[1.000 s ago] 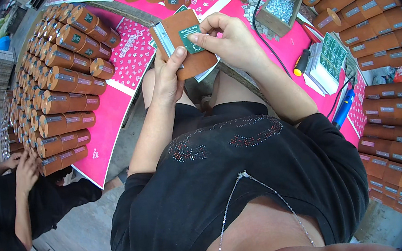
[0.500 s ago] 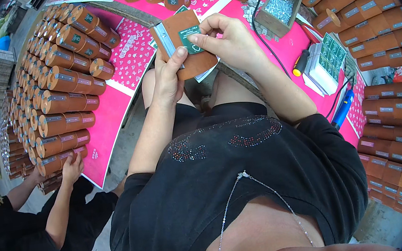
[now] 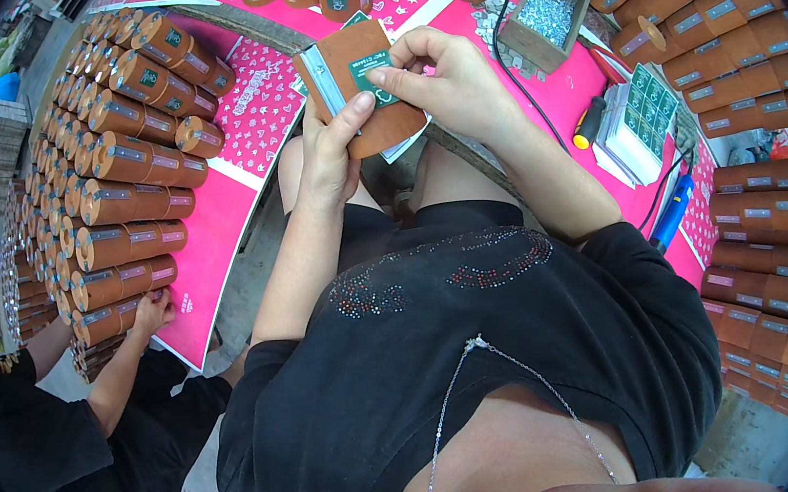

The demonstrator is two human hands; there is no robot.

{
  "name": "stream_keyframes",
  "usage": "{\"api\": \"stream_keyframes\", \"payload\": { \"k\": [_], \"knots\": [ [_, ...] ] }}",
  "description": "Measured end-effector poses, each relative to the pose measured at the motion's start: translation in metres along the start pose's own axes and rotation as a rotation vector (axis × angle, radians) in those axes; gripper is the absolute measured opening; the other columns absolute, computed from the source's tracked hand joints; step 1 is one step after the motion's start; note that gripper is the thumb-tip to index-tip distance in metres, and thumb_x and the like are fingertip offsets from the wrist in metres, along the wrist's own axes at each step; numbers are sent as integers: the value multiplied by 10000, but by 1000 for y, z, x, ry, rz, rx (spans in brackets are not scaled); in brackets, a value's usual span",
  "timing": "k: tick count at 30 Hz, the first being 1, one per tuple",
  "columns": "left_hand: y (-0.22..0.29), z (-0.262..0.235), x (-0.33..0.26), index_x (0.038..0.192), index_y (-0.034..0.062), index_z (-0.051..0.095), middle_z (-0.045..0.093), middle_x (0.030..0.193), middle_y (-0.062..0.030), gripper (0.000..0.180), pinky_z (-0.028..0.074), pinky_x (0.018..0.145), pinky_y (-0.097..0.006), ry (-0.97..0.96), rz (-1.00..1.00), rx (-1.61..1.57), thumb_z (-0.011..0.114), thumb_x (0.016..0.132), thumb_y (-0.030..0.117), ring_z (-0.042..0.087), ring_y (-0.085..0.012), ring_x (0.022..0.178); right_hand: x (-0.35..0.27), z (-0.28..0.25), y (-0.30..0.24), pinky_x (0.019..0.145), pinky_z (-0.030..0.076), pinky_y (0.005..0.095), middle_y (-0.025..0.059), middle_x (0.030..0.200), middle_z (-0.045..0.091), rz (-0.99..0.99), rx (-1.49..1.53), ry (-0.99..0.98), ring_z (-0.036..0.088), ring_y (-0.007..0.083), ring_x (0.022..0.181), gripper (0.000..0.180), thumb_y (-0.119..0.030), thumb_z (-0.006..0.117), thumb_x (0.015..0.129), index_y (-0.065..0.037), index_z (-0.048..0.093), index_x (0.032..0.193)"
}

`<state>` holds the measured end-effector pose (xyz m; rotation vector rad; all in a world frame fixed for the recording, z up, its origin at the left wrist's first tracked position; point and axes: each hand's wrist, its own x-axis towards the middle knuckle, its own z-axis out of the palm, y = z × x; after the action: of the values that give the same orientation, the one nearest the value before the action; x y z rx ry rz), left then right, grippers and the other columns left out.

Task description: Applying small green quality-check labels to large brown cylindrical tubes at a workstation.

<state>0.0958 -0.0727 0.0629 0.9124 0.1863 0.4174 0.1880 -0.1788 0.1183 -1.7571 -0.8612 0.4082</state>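
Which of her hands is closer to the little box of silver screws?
Right. The right hand is just left of the screw box; the left hand sits farther away.

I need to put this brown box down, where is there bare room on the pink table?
Bare pink table lies left of the left hand, beside the stacked brown cylinders. A smaller patch lies between the tray of screws and the screwdriver. The right edge is crowded with cylinders.

The right hand point(image 3: 458, 86) hides part of the green label point(image 3: 368, 74).
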Motion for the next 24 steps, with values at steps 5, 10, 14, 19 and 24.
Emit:
{"api": "stream_keyframes", "payload": {
  "k": [5,10,14,19,24],
  "knots": [
    [1,0,0,1187,-8,335,488,1064,-121,568,424,845,-319,-3,-21,-1,610,715,147,510,-189,981,-1,0,-1,565,384,199,-9,694,519,-31,-17,-1,452,44,656,204,-184,650,753,-1,562,780],
    [1,0,-1,1193,-10,326,482,1068,-122,578,422,846,-318,-11,-19,-6,607,712,142,509,-191,981,0,-1,-1,570,383,200,-9,691,516,-26,-32,-14,450,47,650,197,-185,651,751,-9,565,777],
    [-1,0,0,1199,-23,318,477,1075,-137,590,424,854,-333,-19,9,28,585,720,196,507,-205,995,-1,3,1,555,401,208,15,705,529,-123,-93,60,476,58,638,199,-157,672,725,3,557,754],
    [-2,-1,0,1203,-36,312,471,1082,-155,611,429,855,-345,-30,40,63,571,728,249,504,-219,1011,-3,8,3,486,435,239,89,688,512,-317,-135,182,521,136,533,233,-158,700,680,15,544,689],
    [-1,-3,1,1191,-18,327,478,1074,-126,573,413,862,-327,-58,-5,-31,582,718,181,498,-193,1002,-1,11,3,466,426,234,81,661,501,-382,-144,237,515,132,515,229,-135,710,664,8,531,645]
  ]
}}
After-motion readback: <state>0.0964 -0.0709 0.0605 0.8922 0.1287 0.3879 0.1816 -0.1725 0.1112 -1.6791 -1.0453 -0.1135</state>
